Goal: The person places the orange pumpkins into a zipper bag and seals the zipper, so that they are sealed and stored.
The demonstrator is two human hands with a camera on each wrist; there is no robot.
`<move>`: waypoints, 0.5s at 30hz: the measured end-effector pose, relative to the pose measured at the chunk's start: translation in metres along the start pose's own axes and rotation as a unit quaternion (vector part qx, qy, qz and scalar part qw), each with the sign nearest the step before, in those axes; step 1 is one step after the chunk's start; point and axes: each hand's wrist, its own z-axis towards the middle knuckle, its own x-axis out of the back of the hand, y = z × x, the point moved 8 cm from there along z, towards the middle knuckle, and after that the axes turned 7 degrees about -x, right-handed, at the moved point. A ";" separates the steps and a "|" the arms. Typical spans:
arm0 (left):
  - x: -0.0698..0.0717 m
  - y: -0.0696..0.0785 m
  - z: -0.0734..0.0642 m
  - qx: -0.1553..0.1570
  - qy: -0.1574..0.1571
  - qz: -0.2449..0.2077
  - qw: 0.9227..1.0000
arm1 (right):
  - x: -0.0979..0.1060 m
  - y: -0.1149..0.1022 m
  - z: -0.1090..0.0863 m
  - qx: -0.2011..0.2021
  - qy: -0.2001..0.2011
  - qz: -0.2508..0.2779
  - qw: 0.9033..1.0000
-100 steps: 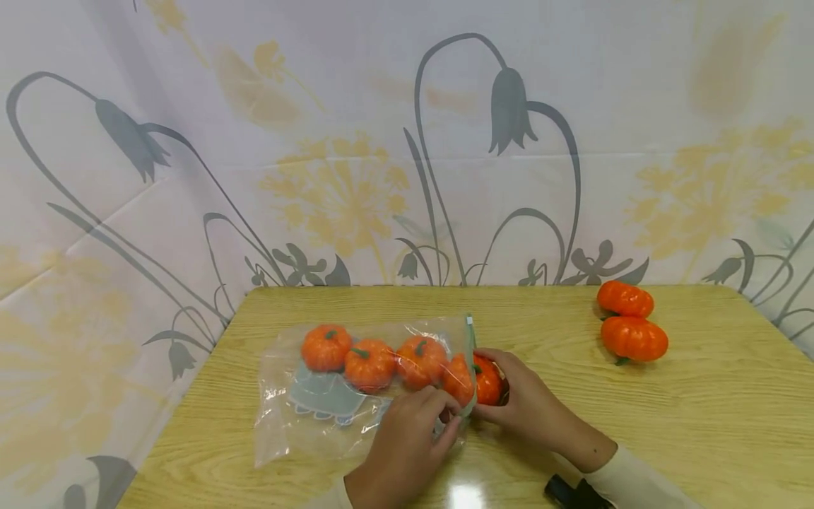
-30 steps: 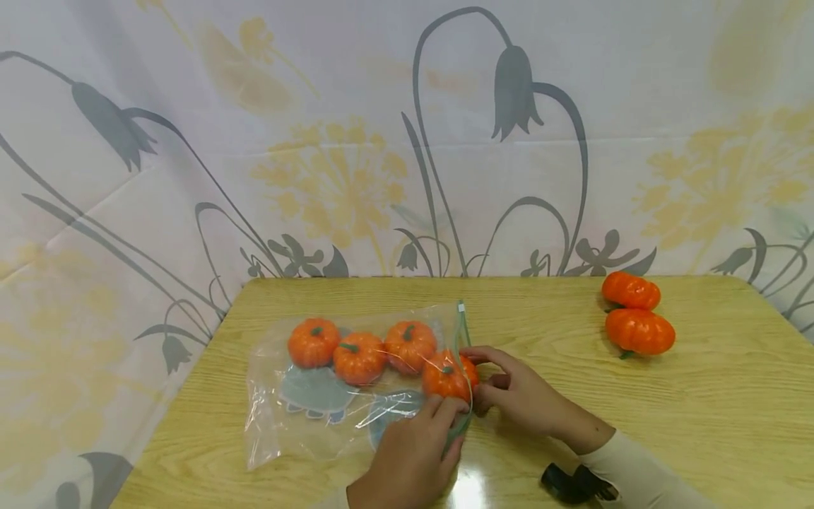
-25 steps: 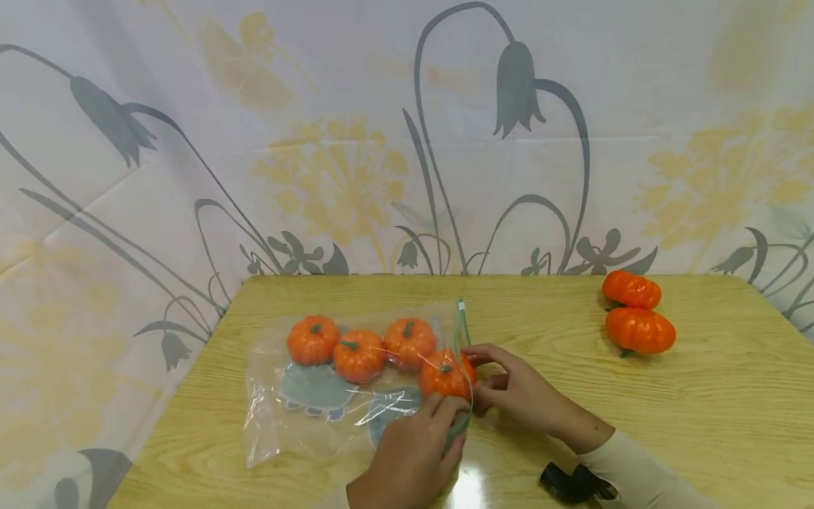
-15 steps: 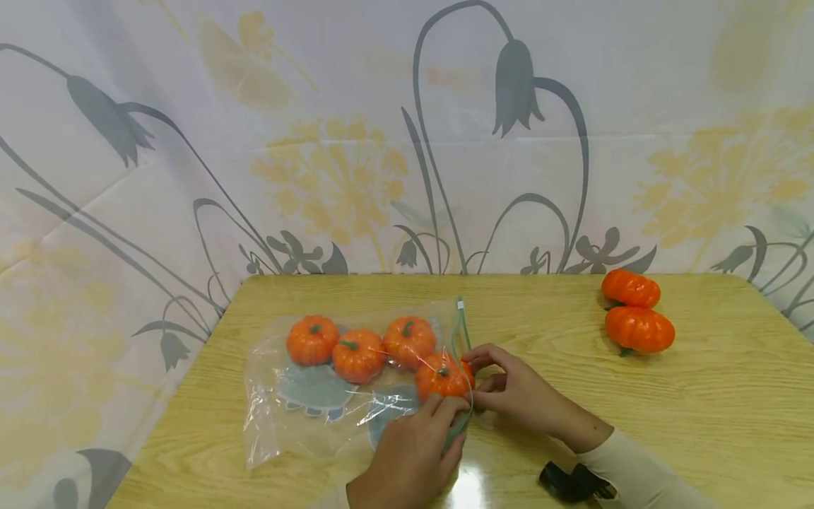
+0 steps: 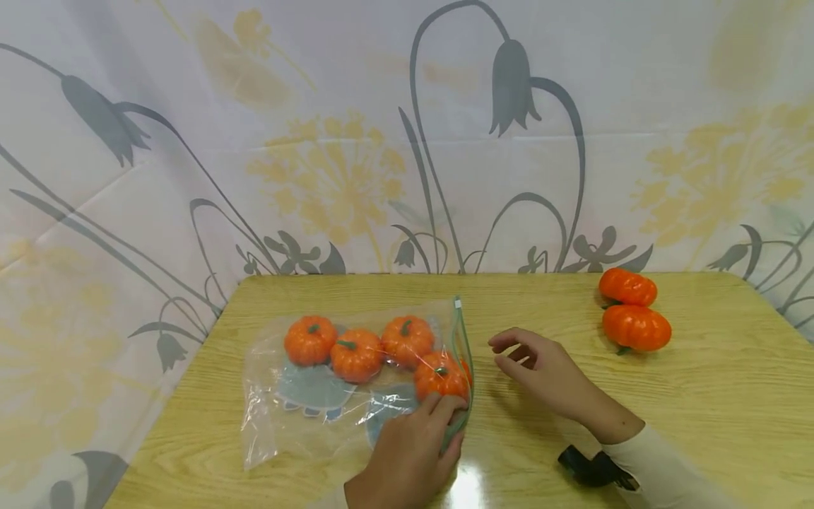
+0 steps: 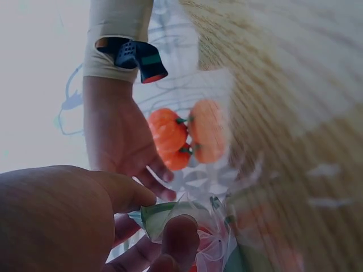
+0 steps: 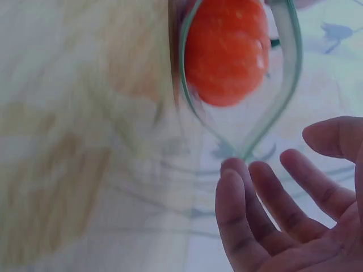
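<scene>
A clear zip bag (image 5: pixel 299 442) lies flat on the table, with several small orange pumpkins inside. My left hand (image 5: pixel 410 445) pinches the near end of its green-edged mouth (image 6: pixel 156 218) between thumb and fingers. Just inside that mouth sits one pumpkin (image 5: pixel 440 378); from the right wrist view its orange side (image 7: pixel 227 54) shows through the parted opening. My right hand (image 5: pixel 550 371), fingers loosely bent and holding nothing, hovers to the right of the bag, apart from it.
Two more orange pumpkins, a rear one (image 5: pixel 627 286) and a front one (image 5: pixel 636 327), lie on their sides at the table's back right. A patterned cloth (image 5: pixel 356 141) hangs behind the wooden table (image 5: pixel 699 424). A black wrist device (image 5: pixel 594 468) sits at the right sleeve.
The pumpkin at the bag's mouth has slid left, inside the bag. My right hand has let go of it and drawn back to the right. My left hand keeps its grip on the bag's edge.
</scene>
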 end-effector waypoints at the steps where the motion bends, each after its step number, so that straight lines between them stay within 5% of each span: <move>1: 0.000 0.000 0.000 0.001 0.000 -0.002 1.000 | 0.005 -0.001 -0.002 0.006 0.014 -0.014 1.000; 6: -0.001 0.000 -0.001 0.001 -0.002 -0.008 1.000 | 0.023 -0.003 -0.009 0.042 0.067 -0.079 0.994; 15: 0.001 0.000 -0.001 0.002 0.009 -0.010 1.000 | 0.047 -0.003 -0.011 0.081 0.146 -0.186 0.968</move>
